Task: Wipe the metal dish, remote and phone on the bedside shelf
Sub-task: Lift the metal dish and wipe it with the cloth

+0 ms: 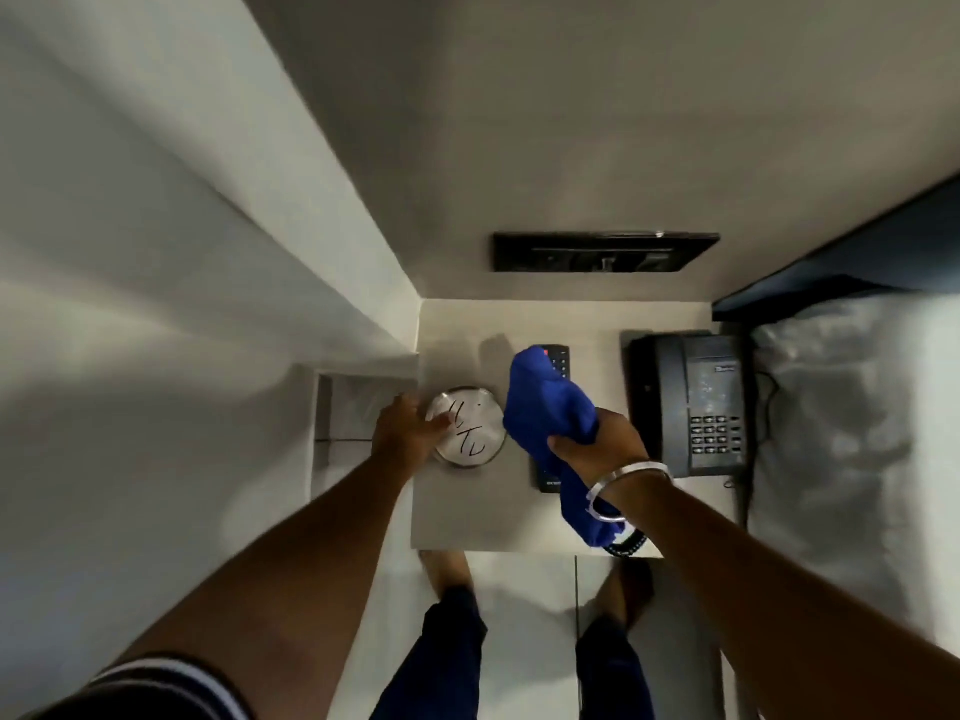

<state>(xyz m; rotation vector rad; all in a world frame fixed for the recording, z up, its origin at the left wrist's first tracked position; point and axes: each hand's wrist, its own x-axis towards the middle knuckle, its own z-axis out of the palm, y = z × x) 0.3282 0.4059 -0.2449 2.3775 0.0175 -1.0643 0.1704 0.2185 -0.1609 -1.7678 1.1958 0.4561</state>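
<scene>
The left hand [410,433] rests its spread fingers on the near-left rim of the round metal dish [470,428] on the bedside shelf [467,511]. The right hand [597,441] grips a bunched blue cloth [545,407] over the black remote [557,358]; the dark phone [693,402] sits just beyond its knuckles

Bare shelf [467,517] lies open in front; phone [693,405] blocks the right side.
</scene>
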